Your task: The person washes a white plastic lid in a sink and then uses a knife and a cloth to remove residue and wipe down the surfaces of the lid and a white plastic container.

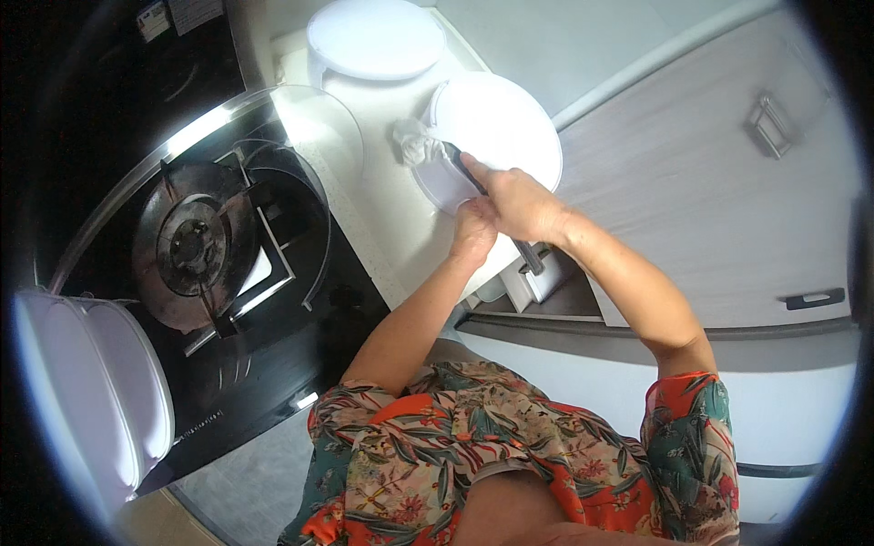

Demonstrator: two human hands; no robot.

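Observation:
A dark stick-like tool [531, 257] slants across the white round lid [510, 118] of a container on the pale counter. My right hand [521, 207] is closed round it, with the index finger stretched along its far part. Just below, my left hand [474, 234] is closed against the tool and touches my right hand; its fingertips are partly hidden. A crumpled whitish translucent wad [420, 143] sits at the tool's far end, over the container's left edge. What the wad is made of I cannot tell.
Another white round-topped container [375, 38] stands farther back on the counter [382, 246]. To the left is a black gas hob with a burner [193, 241] and a clear round rim [319, 218]. White round pieces [137, 391] stand at far left. Grey cabinet doors [692, 200] lie right.

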